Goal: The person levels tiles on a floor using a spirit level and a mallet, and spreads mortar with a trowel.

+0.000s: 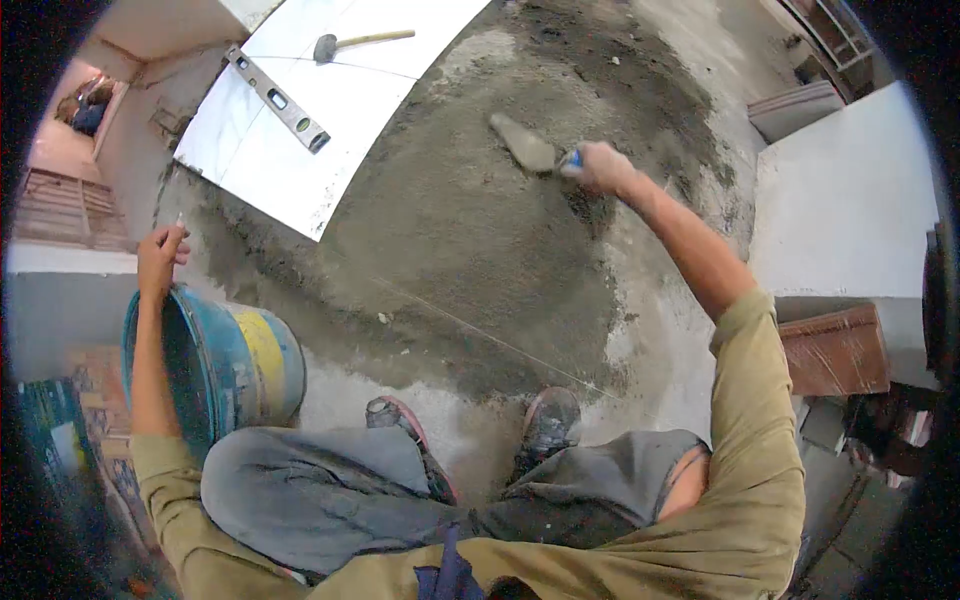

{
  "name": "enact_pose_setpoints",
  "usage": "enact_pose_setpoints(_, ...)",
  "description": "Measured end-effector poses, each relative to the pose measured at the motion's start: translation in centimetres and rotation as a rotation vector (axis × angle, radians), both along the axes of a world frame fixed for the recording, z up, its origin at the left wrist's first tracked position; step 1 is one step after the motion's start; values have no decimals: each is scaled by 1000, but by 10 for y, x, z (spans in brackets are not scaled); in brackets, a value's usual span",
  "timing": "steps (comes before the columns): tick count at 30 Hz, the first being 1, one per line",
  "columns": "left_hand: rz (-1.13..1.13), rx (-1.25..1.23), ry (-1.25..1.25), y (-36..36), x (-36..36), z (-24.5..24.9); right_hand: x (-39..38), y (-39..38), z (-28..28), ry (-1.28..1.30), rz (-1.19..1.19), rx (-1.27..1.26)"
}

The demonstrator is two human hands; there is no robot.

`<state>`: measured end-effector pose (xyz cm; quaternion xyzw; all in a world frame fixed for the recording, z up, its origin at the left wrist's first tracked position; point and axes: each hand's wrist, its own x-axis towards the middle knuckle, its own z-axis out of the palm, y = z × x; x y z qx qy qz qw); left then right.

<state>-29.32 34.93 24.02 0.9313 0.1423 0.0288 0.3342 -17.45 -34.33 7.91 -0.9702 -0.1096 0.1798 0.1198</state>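
Note:
Grey mortar (450,220) is spread over the floor in front of me. My right hand (602,168) is closed round the blue handle of a trowel (525,145), whose blade lies over the mortar and points to the left. My left hand (163,258) is closed just above the rim of a blue bucket with a yellow band (262,355); a small pale tip shows at its fingers, too small to name. White tiles (300,190) lie at the upper left, bearing a spirit level (280,98) and a mallet (326,48) with a wooden handle.
A thin string (480,333) runs across the mortar in front of my shoes (550,420). On the right stand a white block-like surface (845,200) and a reddish-brown box (835,350). Stacked items lie at the lower left beyond the bucket.

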Motion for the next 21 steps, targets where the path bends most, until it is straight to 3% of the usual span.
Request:
enact_pose_setpoints(2, 12, 43, -1, -2, -1, 0, -39, 26, 36, 25, 155, 68)
enact_pose_setpoints(6, 2, 27, 5, -2, 2, 1, -35, 35, 30, -74, 243, 10)
enact_pose_setpoints(8, 0, 39, -2, -2, 0, 1, -25, 43, 17, -16, -50, -3)
enact_pose_setpoints(10, 16, -44, -9, -4, 0, 0, -33, 51, -1, -18, -29, -23)
enact_pose_setpoints(12, 15, -25, -2, -4, 0, 1, -68, 70, -8, 27, -17, 24)
enact_pose_setpoints(15, 26, 3, 22, 4, 3, -1, -117, 103, 27, 104, 99, 83)
enact_pose_setpoints(21, -16, -26, -8, 9, 5, -5, -154, 154, 27, 249, 167, 440)
